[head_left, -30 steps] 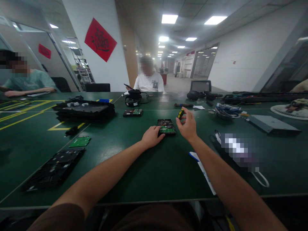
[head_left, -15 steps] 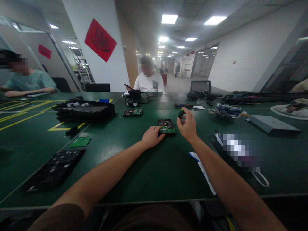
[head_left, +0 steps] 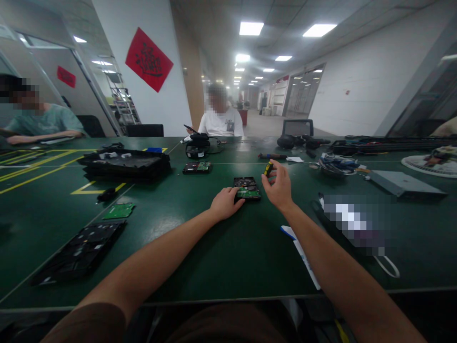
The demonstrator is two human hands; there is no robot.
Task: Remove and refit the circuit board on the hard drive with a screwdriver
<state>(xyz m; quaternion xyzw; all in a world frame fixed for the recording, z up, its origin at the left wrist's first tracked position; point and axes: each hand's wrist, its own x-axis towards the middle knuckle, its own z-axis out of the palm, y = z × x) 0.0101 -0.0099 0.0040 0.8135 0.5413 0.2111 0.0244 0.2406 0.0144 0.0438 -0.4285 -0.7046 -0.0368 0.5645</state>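
A hard drive with its green circuit board facing up lies on the green table in front of me. My left hand rests on its near left corner, fingers curled onto the edge. My right hand hovers just right of the drive, thumb and fingers pinched round the black and yellow handle of a small screwdriver that points down toward the drive.
A second hard drive, stacked black trays, a green circuit board and a black panel lie to the left. Cables, tools and a grey case sit right. Two people sit across the table.
The fingers of my right hand shift round the screwdriver handle, which turns slightly. My left hand and the drive stay put.
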